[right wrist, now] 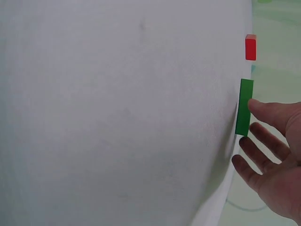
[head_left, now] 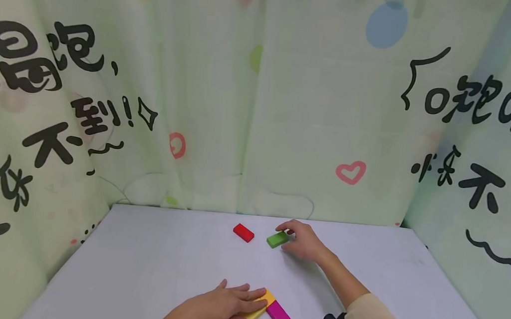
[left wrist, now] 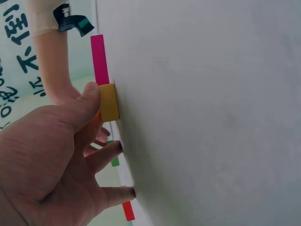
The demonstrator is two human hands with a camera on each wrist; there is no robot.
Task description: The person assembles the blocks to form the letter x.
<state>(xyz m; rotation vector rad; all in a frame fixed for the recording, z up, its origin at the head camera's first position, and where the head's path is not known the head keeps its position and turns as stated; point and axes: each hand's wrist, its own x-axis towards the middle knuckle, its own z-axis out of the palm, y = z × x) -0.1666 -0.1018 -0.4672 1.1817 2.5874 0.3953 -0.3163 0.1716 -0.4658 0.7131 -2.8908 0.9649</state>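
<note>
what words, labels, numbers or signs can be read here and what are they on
"不到!" – left curtain panel
"不" – right curtain panel
Other curtain lettering: too stylised, folded or cut off to read surely.
Blocks: no lettering shows.

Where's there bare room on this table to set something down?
The white tabletop is bare on its left side, between its left edge, the red block and the left grip. Right of the right forearm is also free. It's crowded where the left grip touches a yellow block beside the magenta block, and around the right grip and green block.
</note>
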